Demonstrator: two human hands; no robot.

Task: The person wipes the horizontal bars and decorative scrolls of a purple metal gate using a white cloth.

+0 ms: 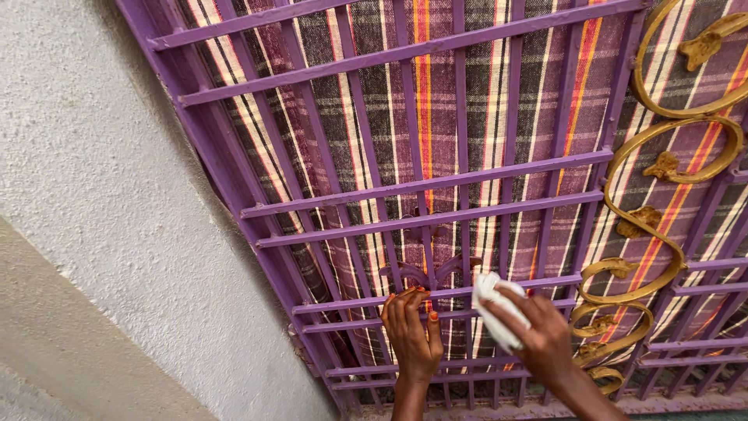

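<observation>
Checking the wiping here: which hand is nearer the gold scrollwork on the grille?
Right. The right hand, holding a white cloth, lies just beside the gold scrollwork. The left hand rests flat on the purple bars, farther from it.

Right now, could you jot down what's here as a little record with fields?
Setting: purple grille set in a rough white wall
Behind grille: striped plaid cloth
Ornament: gold scrollwork at the grille's right
Left hand: flat on the bars, empty
Right hand: presses a white rag to the bars
</observation>
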